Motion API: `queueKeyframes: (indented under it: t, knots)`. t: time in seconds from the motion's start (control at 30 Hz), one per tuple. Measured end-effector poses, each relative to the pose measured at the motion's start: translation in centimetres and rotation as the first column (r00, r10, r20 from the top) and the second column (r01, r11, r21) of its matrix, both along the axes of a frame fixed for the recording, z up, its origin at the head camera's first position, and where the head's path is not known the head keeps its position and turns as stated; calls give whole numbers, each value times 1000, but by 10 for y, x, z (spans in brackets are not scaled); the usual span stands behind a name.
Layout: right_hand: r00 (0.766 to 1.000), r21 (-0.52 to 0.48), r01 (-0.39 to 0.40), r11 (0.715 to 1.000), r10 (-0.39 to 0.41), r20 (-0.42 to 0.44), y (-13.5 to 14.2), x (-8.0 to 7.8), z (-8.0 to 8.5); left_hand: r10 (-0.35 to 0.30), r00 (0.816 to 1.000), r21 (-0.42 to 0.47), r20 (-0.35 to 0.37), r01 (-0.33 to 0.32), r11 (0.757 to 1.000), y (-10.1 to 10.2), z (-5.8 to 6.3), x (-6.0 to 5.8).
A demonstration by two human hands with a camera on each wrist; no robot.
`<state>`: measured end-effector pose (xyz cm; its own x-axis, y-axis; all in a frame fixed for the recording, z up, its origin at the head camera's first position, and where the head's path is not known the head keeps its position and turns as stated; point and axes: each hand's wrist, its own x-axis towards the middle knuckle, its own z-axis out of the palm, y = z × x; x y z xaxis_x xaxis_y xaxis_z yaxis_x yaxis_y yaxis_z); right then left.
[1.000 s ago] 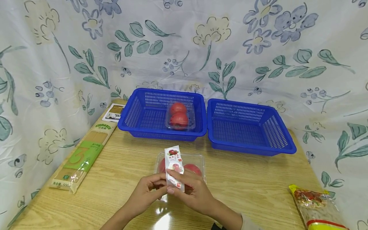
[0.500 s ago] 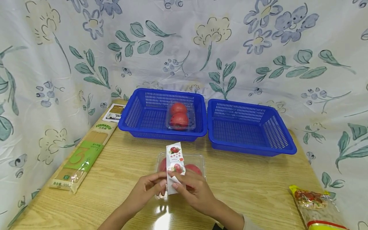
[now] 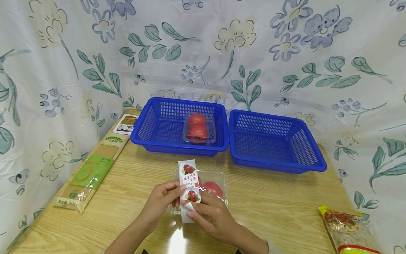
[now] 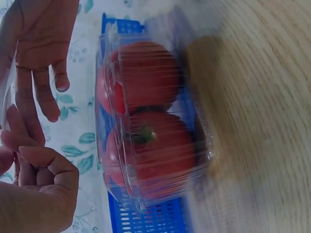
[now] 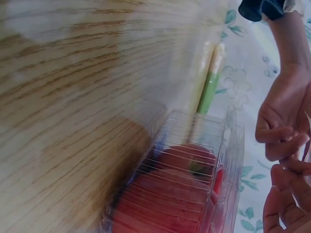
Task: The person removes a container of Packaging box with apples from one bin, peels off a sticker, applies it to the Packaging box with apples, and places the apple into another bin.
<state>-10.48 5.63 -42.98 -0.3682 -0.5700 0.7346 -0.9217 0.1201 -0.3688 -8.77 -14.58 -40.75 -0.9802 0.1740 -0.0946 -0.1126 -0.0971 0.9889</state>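
Observation:
A strip of white paper stickers (image 3: pixel 189 176) printed with red fruit stands upright between the hands. My left hand (image 3: pixel 161 200) pinches its left edge with thumb and fingers. Lower down, my right hand (image 3: pixel 215 216) holds the strip between thumb and forefinger, where a corner of white paper curls away from it. Just beyond the hands, a clear plastic box (image 3: pixel 206 173) sits closed on the table, partly hidden by strip and fingers. Two red tomatoes (image 4: pixel 150 145) lie inside it, one showing a green stem end in the left wrist view.
Two blue baskets stand side by side at the back; the left basket (image 3: pixel 177 148) contains another clear box of tomatoes (image 3: pixel 198 132), the right basket (image 3: pixel 272 163) nothing. A long noodle packet (image 3: pixel 93 173) lies at left, a yellow-and-clear food bag (image 3: pixel 352 229) at front right. Floral cloth (image 3: pixel 203 46) hangs behind.
The left hand has moved slightly up and its thumb now lies on the strip's face. The strip has shifted a little left and down, and its lower sticker's corner is lifted.

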Motion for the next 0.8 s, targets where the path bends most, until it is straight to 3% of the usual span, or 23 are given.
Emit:
queueKeyframes:
  t: [0.2,0.37,0.5,0.8]
  knots:
    - [999,-20,4,1000,-5,-49,1,-1,-2,-95,995,85,36,91,992,-8,-2,2]
    - [1000,-33,-5,999,4,-28,1,-1,-2,-153,987,151,48,145,978,-13,-3,2]
    - [1000,-45,-22,999,22,4,2,0,-1,-107,992,123,60,99,987,-11,-3,3]
    - [979,-140,-49,989,75,191,4,4,-1,4,997,69,82,-10,998,-7,-6,5]
